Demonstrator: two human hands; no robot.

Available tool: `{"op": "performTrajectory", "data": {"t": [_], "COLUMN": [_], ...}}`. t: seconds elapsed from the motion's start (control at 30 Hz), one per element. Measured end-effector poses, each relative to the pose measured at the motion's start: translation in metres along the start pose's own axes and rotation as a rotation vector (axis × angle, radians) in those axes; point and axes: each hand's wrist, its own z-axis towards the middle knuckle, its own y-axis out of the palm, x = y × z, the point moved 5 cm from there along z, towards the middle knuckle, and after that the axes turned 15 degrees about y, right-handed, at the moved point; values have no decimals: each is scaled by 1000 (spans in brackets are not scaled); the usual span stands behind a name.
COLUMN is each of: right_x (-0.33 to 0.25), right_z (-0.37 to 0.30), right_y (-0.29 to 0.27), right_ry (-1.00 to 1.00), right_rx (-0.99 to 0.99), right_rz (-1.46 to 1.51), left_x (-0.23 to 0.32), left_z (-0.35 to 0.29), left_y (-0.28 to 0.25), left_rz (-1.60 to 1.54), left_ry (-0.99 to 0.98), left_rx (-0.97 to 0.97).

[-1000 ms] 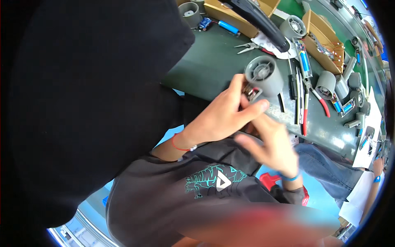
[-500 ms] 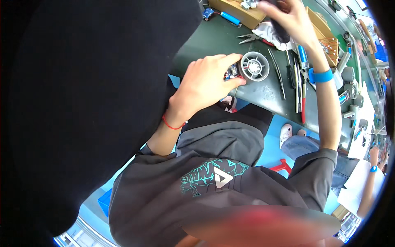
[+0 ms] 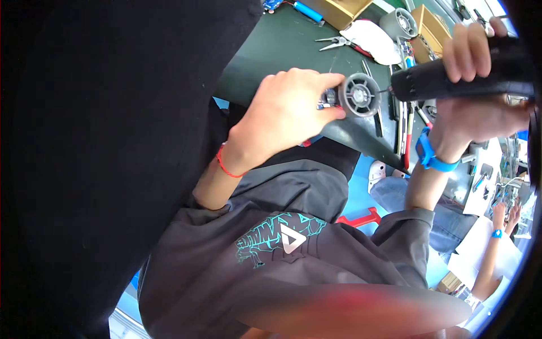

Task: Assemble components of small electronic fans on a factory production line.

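Observation:
My left hand (image 3: 285,110) grips a round grey fan housing (image 3: 359,95) with spokes and a hub, thumb below and fingers above. A small circuit board (image 3: 327,100) with wires shows between those fingers, beside the housing. My right hand (image 3: 466,121) is wrapped round a black electric screwdriver (image 3: 435,81), held level. Its thin bit points left at the spoked face of the housing; whether the tip touches cannot be made out. Just beyond lie red-handled pliers (image 3: 339,43) and a white cloth (image 3: 372,40).
Tweezers (image 3: 379,121) and a red-handled tool (image 3: 407,148) lie on the dark green table (image 3: 276,53). Another grey housing (image 3: 398,24) stands between cardboard boxes (image 3: 344,12) at the back. A blue cylinder (image 3: 308,11) lies far left. Another person's hands (image 3: 502,217) are at the right.
My right hand has come down and right from the back of the table, bringing the black screwdriver level beside the housing. My left hand keeps its hold, with the spoked face turned more rightward.

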Motion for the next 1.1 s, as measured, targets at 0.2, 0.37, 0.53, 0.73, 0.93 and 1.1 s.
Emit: {"op": "performTrajectory", "data": {"t": [0.2,0.37,0.53,0.73,0.93,1.1], "right_x": [16,12,15,19,20,28], "right_z": [-28,-28,-30,-32,-32,-35], "right_y": [2,10,9,12,10,22], "right_ry": [248,203,235,281,298,295], "right_rx": [-276,-443,-391,-386,-407,-414], "right_rz": [75,21,16,22,55,67], "left_x": [17,14,12,11,13,13], "left_z": [7,4,3,1,1,0], "left_y": [0,-3,-2,-2,-2,-3], "left_rz": [-51,-87,-83,-65,-37,-27], "left_ry": [-163,-178,-192,-175,-144,-134], "left_rx": [-148,-134,-137,-134,-143,-128]}}
